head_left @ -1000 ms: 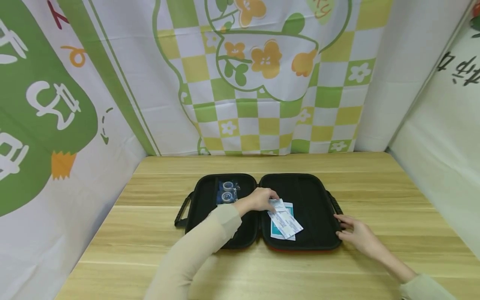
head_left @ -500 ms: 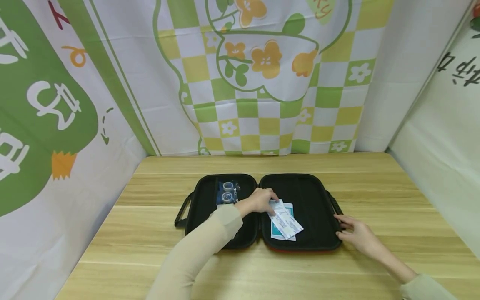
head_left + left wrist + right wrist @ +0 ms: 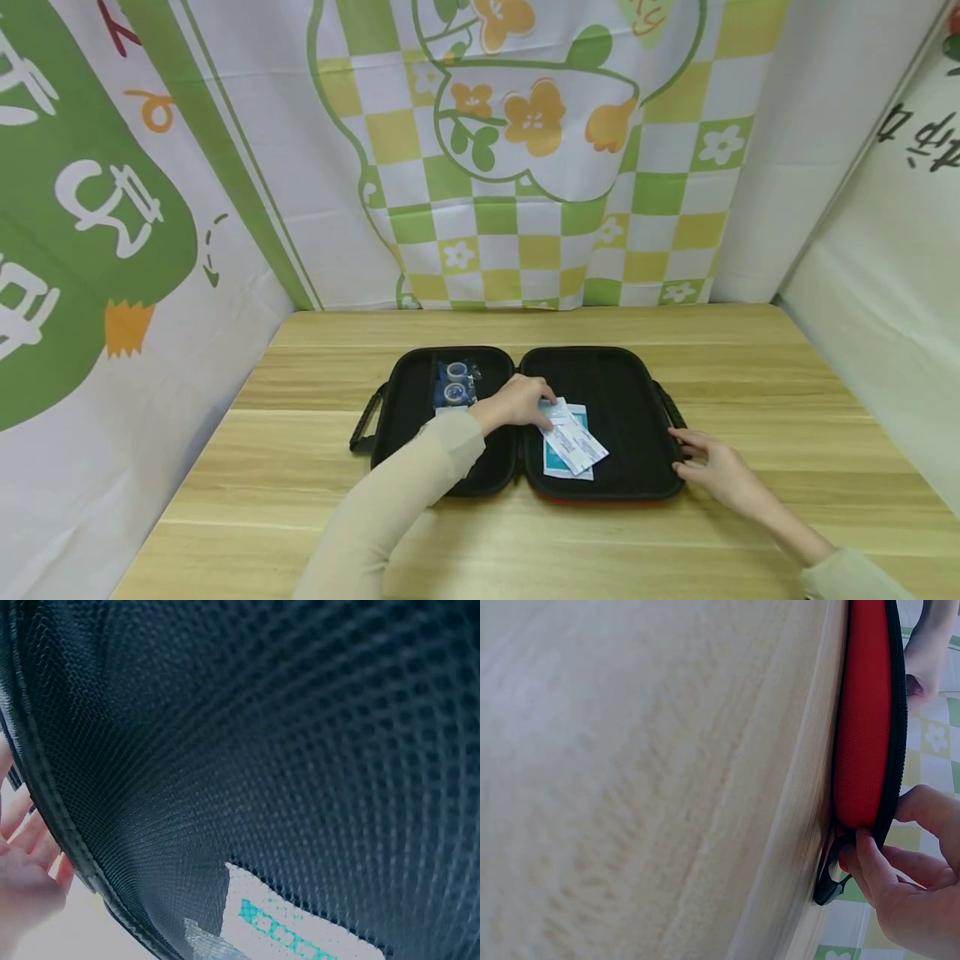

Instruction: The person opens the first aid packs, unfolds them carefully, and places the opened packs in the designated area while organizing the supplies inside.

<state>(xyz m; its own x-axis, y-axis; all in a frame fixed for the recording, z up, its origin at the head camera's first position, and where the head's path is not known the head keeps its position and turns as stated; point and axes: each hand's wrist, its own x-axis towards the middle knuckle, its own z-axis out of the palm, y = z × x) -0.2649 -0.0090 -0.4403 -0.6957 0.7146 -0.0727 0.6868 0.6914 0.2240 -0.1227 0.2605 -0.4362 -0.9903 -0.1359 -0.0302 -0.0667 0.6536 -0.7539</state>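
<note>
An open black-lined case lies flat on the wooden table, its outer shell red in the right wrist view. My left hand reaches across the hinge into the right half and pinches the upper end of a white packet. Beneath it lies a white-and-teal packet, whose printed corner also shows in the left wrist view. My right hand grips the case's right rim beside the handle, thumb and fingers on either side of the edge. The left fingertips are partly hidden.
In the case's left half, a clear-and-blue packet with two tape-like rings lies near the top, with a pale edge of something below it, partly covered by the left arm. Carry handles stick out at both sides. Printed cloth hangs behind the table.
The white packet under my left fingers shifts very slightly, overlapping the smaller white piece near the fingertips more. My right hand stays at the rim.
</note>
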